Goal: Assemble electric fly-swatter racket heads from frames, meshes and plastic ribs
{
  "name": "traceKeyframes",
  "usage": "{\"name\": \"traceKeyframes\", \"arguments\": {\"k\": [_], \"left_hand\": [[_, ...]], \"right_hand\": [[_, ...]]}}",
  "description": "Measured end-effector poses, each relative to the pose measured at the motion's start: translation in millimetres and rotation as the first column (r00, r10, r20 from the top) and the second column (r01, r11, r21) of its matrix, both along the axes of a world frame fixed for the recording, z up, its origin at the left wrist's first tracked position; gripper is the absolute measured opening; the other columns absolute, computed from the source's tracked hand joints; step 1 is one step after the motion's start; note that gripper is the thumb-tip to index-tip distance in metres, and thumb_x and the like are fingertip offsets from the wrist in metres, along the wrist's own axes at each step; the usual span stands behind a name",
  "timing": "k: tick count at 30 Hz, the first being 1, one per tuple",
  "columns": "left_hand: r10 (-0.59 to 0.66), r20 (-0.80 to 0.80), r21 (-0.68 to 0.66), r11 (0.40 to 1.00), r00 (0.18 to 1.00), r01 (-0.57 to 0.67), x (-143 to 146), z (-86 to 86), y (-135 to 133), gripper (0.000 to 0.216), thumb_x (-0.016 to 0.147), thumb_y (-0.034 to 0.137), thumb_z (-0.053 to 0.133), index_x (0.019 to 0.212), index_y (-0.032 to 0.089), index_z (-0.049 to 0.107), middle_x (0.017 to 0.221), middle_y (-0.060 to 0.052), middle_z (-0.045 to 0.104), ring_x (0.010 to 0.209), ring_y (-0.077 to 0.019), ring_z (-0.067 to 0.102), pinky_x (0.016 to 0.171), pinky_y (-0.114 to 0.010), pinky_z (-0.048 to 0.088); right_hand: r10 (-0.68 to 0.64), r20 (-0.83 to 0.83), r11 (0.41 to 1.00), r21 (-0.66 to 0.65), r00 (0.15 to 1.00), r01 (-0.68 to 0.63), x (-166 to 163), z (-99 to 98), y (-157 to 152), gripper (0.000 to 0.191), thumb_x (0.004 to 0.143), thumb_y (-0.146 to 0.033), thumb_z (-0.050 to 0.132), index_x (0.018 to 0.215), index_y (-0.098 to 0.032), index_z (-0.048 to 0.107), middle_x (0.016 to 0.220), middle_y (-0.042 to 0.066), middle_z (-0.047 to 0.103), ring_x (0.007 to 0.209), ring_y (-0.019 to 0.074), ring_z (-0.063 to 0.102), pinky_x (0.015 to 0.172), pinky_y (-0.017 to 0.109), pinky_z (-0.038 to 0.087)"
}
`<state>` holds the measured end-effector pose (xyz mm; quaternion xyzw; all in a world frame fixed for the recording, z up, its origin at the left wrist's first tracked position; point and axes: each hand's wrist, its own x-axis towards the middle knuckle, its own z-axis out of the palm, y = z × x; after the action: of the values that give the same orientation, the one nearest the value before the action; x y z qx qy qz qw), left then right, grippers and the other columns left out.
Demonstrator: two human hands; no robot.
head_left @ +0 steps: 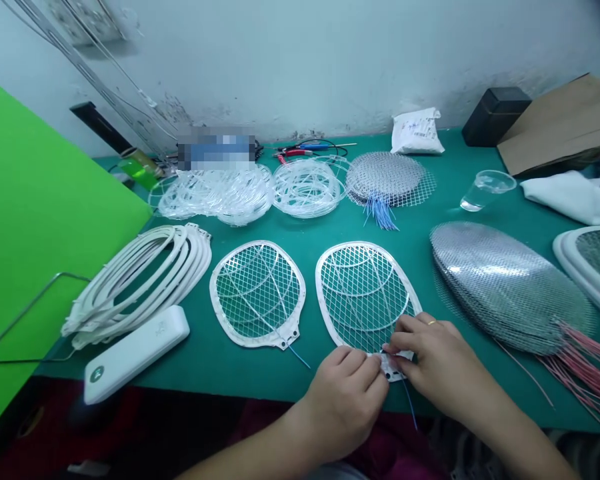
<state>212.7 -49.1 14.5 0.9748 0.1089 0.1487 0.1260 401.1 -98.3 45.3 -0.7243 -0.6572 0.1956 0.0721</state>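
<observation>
A white racket frame (323,293) with metal mesh and clear plastic ribs lies flat in front of me. My left hand (353,387) is closed, its curled fingertips on the frame's narrow neck. Across from it, the thumb and fingers of my right hand (420,347) pinch at the same neck; what small part lies between them is hidden. A blue wire (410,403) hangs from the neck over the table edge. To the left lies a second racket frame (214,293) with mesh, ribs and its own blue wire (299,356), untouched.
White frames (180,293) are stacked left, beside a white power bank (137,353). Behind are clear plastic rings (307,190) and mesh sheets with blue wires (383,175). Right are mesh sheets (500,280) with red wires (580,367) and a plastic cup (485,191).
</observation>
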Motion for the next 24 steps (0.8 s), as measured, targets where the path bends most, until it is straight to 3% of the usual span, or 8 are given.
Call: {"name": "traceKeyframes", "arguments": {"k": [5, 8, 11, 14, 17, 24], "left_hand": [[-0.028, -0.011, 0.047, 0.999, 1.000, 0.029, -3, 3.1, 2, 0.015, 0.095, 0.017, 0.051, 0.103, 0.011, 0.062, 0.099, -0.007, 0.065, 0.086, -0.0194, 0.058, 0.075, -0.034, 0.047], [-0.050, 0.029, 0.091, 0.995, 0.998, 0.047, -6, 3.4, 5, 0.018, 0.097, 0.018, 0.050, 0.107, 0.011, 0.063, 0.107, -0.008, 0.065, 0.090, -0.0188, 0.059, 0.077, -0.033, 0.046], [-0.024, 0.060, 0.107, 0.994, 0.998, 0.018, -6, -1.3, 5, 0.016, 0.097, 0.018, 0.050, 0.104, 0.012, 0.064, 0.111, -0.007, 0.066, 0.090, -0.0178, 0.059, 0.075, -0.033, 0.046], [0.000, 0.114, 0.121, 0.993, 0.994, -0.014, -5, -11.0, 3, 0.016, 0.098, 0.020, 0.051, 0.102, 0.013, 0.064, 0.108, -0.006, 0.067, 0.088, -0.0177, 0.059, 0.072, -0.032, 0.046], [-0.007, 0.160, 0.139, 0.990, 0.987, -0.015, -5, -21.0, 2, 0.015, 0.098, 0.023, 0.053, 0.100, 0.015, 0.064, 0.107, -0.005, 0.068, 0.089, -0.0170, 0.060, 0.070, -0.030, 0.047], [-0.015, 0.348, 0.192, 0.980, 0.938, -0.055, 4, -36.3, 7, 0.006, 0.094, 0.020, 0.060, 0.092, 0.016, 0.064, 0.095, -0.002, 0.070, 0.081, -0.0147, 0.062, 0.065, -0.027, 0.048]], "right_hand": [[0.088, 0.019, 0.995, -0.047, 0.996, -0.087, 4, 14.2, 12, 0.014, 0.081, -0.019, 0.069, 0.073, -0.030, 0.073, 0.081, -0.002, 0.068, 0.080, 0.0201, 0.062, 0.066, 0.033, 0.033], [0.119, 0.077, 0.989, 0.077, 0.990, -0.125, 15, 16.7, 39, 0.019, 0.091, -0.032, 0.059, 0.083, -0.030, 0.076, 0.081, 0.001, 0.071, 0.074, 0.0204, 0.063, 0.065, 0.033, 0.038], [0.052, 0.267, 0.945, 0.298, 0.962, -0.134, 21, 4.3, 80, 0.032, 0.098, -0.033, 0.048, 0.119, -0.025, 0.070, 0.114, 0.010, 0.070, 0.099, 0.0296, 0.063, 0.077, 0.040, 0.045], [0.111, 0.338, 0.909, 0.346, 0.935, -0.233, 17, -19.7, 112, 0.044, 0.098, -0.033, 0.049, 0.137, -0.014, 0.057, 0.139, 0.017, 0.056, 0.121, 0.0337, 0.054, 0.095, 0.045, 0.045], [0.108, 0.340, 0.900, 0.366, 0.934, -0.237, 11, -37.6, 124, 0.052, 0.098, -0.037, 0.048, 0.138, -0.003, 0.053, 0.137, 0.022, 0.056, 0.122, 0.0329, 0.053, 0.102, 0.044, 0.043], [0.063, 0.357, 0.906, 0.370, 0.932, -0.204, 2, -37.5, 129, 0.044, 0.100, -0.038, 0.044, 0.131, -0.012, 0.062, 0.127, 0.020, 0.060, 0.115, 0.0330, 0.056, 0.095, 0.045, 0.047]]}}
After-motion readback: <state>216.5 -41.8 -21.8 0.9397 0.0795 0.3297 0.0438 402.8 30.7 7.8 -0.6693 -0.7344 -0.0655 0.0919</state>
